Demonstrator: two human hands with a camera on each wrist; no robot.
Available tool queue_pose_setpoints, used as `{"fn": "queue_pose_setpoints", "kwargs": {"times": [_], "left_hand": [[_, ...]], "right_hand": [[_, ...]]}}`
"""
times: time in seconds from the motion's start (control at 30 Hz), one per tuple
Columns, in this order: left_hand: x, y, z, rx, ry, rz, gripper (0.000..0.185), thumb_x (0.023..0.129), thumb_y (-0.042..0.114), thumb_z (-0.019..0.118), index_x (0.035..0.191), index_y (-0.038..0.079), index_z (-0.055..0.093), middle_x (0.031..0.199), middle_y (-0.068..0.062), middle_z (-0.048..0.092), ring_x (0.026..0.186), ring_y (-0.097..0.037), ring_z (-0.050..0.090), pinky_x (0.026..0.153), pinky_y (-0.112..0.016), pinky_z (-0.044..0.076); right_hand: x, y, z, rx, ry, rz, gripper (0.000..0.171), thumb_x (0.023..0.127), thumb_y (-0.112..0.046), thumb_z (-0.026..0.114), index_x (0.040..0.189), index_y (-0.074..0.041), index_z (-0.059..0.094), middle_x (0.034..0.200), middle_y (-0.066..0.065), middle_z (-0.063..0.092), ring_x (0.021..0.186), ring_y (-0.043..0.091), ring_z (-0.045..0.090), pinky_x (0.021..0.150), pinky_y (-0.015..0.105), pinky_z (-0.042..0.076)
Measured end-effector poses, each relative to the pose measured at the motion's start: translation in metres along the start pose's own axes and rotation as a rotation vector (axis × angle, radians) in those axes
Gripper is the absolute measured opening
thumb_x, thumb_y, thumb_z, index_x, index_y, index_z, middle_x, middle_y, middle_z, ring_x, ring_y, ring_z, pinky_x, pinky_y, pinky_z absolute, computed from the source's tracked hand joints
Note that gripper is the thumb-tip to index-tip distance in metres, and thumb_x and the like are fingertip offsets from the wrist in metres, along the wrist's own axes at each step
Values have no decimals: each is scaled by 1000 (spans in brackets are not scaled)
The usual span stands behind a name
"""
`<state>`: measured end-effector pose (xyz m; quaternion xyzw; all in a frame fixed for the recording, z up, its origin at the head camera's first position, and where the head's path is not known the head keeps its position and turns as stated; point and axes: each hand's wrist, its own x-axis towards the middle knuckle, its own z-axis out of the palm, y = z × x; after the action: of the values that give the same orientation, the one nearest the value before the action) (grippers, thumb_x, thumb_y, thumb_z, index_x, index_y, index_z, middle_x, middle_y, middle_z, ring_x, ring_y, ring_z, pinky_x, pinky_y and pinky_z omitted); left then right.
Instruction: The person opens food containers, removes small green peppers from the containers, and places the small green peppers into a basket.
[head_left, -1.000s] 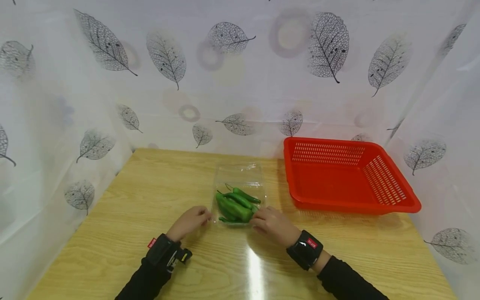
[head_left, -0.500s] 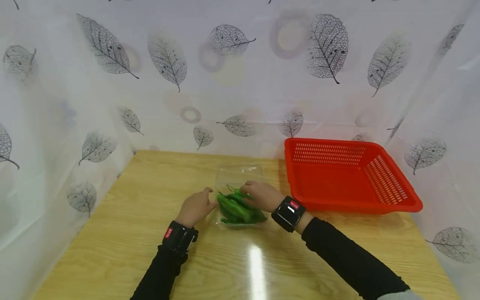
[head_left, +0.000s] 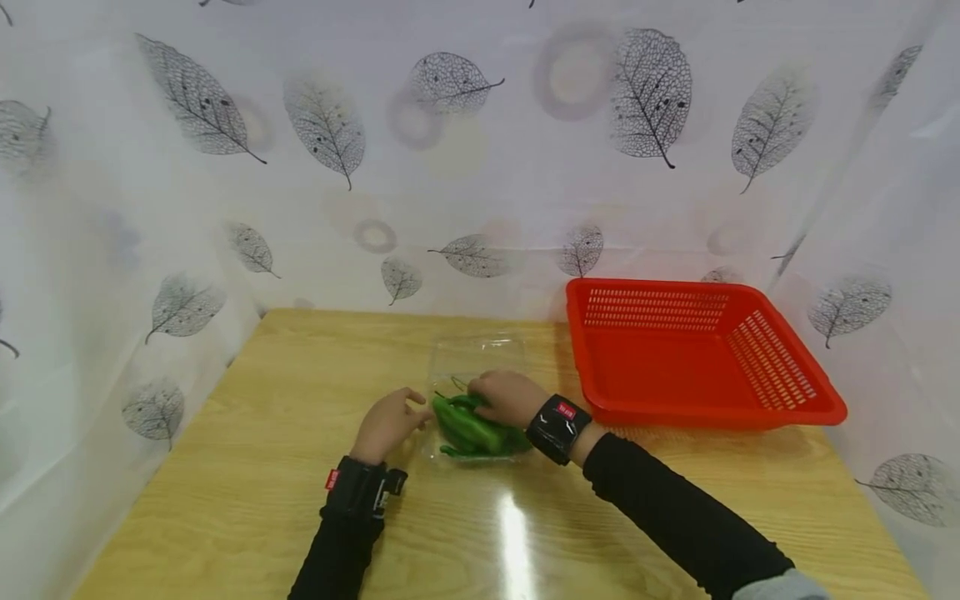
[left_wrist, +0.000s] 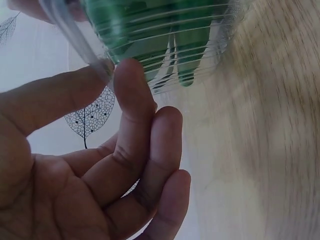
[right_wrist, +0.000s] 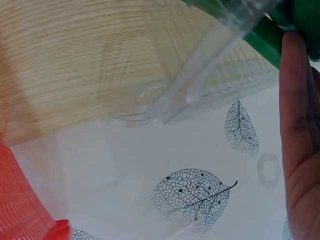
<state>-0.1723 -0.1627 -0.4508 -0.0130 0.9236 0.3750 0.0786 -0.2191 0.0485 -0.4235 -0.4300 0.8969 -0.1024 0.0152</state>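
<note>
A clear plastic clamshell box point(head_left: 480, 348) lies on the table, its lid folded back. Several long green peppers point(head_left: 468, 429) fill its near half. My left hand point(head_left: 388, 425) is at the box's left side; in the left wrist view, its thumb and index finger point(left_wrist: 131, 82) pinch the clear rim. Over the box's right side reaches my right hand point(head_left: 510, 398), with thumb and fingers around a green pepper at the back of the pile. In the right wrist view one finger point(right_wrist: 294, 90) lies along the peppers, and the other fingers are mostly cut off.
A red plastic basket point(head_left: 652, 358) with slotted walls stands on the right of the wooden table point(head_left: 322, 358). Behind and along the sides hangs a pale curtain point(head_left: 480, 192) with leaf prints.
The right hand has moved from the box's near right corner to the back of the peppers, shifting them a little. The left hand has come slightly up along the box's left side.
</note>
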Motion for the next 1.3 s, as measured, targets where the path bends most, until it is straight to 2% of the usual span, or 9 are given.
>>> {"fn": "queue_pose_setpoints", "kwargs": {"times": [0.2,0.47,0.7,0.97,1.13,1.3], "left_hand": [[2,-5,2,-60,-20,-20,24,87,22,65,102,4,61,78,-5,70,73,-17,65,63,-29,45],[3,-4,5,-87,-13,-29,18,86,18,65,95,3,59,80,-7,70,70,-15,65,58,-26,41],[4,-3,5,-97,-20,-22,18,87,18,65,94,3,59,80,-10,70,67,-16,65,56,-26,40],[6,-3,6,-84,-27,-23,19,87,19,64,96,3,59,79,-9,69,68,-17,63,56,-27,38],[5,-5,7,-80,-26,-34,18,88,19,64,96,4,59,80,-8,69,68,-16,62,57,-27,38],[5,-7,7,-82,-27,-42,18,88,19,63,96,4,58,78,-8,68,67,-15,60,55,-27,37]], "right_hand": [[0,0,4,30,-28,29,23,82,-18,71,101,-8,65,85,2,65,74,12,57,66,29,46],[1,1,6,40,-19,46,19,82,-18,71,100,-11,66,76,-4,61,65,7,48,58,24,39],[-2,1,6,34,-5,62,22,83,-17,71,103,-11,68,82,-3,67,69,7,54,62,25,45],[-7,-1,-4,-42,120,53,27,80,-16,72,107,-14,69,87,2,71,77,15,66,67,29,51],[-9,-6,-17,-96,201,10,29,79,-15,73,108,-16,70,86,2,71,75,14,66,62,28,51],[-13,-12,-39,-135,272,-8,25,78,-16,75,103,-18,72,87,0,71,75,14,67,58,27,51]]}}
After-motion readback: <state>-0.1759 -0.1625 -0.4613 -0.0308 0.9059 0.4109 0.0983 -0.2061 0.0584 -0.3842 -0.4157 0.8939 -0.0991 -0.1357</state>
